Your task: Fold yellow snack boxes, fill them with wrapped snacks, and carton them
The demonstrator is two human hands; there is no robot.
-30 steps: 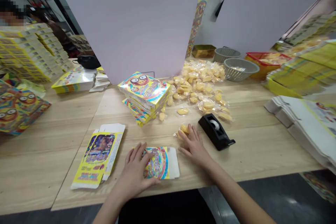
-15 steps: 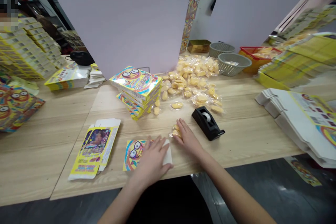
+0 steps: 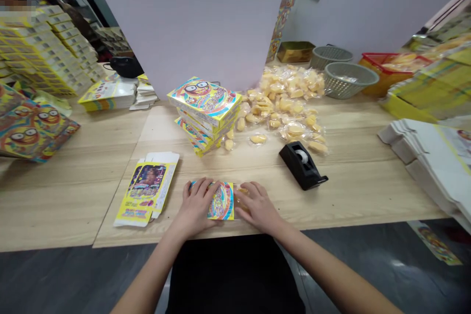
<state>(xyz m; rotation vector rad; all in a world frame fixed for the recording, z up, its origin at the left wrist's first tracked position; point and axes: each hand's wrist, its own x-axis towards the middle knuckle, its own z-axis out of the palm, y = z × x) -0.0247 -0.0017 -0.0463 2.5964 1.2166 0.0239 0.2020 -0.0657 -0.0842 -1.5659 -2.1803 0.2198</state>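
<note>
A printed cardboard box [image 3: 222, 201] with yellow, blue and pink artwork lies on the table before me. My left hand [image 3: 196, 207] wraps over its left part, fingers on the top and thumb along the near edge. At the box's right end, my right hand [image 3: 259, 207] curls over yellow pieces in clear wrappers [image 3: 240, 198], partly hidden beneath its fingers. A flattened, unfolded box [image 3: 144, 191] rests to the left. Behind my hands stands a leaning stack of boxes [image 3: 206, 100], beside a heap of yellow wrapped pieces [image 3: 290, 83].
A black tape dispenser [image 3: 302, 166] stands right of my hands. Farther back are grey baskets [image 3: 349, 81] and a red-rimmed bin [image 3: 379, 73]. White flat cartons [image 3: 423, 157] are piled at right, with printed boxes [image 3: 40, 122] at left. A pale panel [image 3: 184, 19] rises behind.
My left hand has shifted to the box's left part, showing more artwork on its right. My right hand has brought the wrapped pieces against the box's right end. The camera view has turned slightly.
</note>
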